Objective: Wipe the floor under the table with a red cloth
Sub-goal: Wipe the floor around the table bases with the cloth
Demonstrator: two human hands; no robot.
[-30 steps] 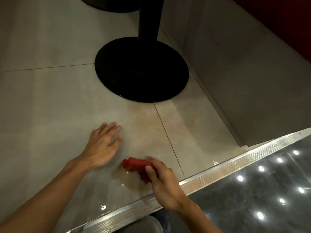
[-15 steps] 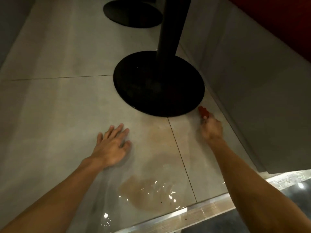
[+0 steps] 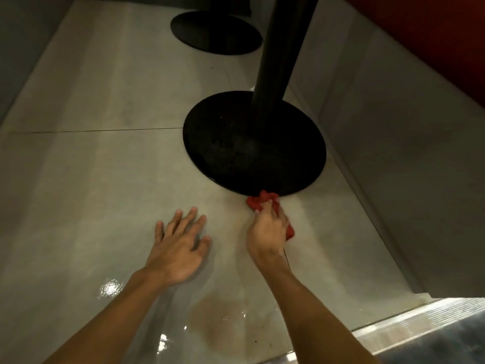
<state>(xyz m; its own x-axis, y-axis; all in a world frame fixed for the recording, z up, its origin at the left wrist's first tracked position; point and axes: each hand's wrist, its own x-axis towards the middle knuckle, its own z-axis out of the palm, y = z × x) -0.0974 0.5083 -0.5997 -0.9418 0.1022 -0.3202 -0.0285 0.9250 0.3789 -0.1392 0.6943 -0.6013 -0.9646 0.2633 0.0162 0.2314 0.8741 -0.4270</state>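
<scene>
One brownish wet patch [image 3: 223, 319] remains on the floor tiles [image 3: 91, 179] close to the near edge, by the metal threshold strip [image 3: 420, 324]; judged about mid-job, no further. Right hand [image 3: 267, 229]: fingers curled tight round the bunched red cloth [image 3: 262, 199], which is pressed to the tile and touches the front rim of the black pedestal base [image 3: 252, 153]. Left hand [image 3: 181, 248]: flat on the tile beside it, fingers spread, bracing.

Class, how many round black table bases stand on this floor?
2. The near base sits mid-frame, by the red cloth; the far base lies at the top edge. Others may be out of frame.
</scene>
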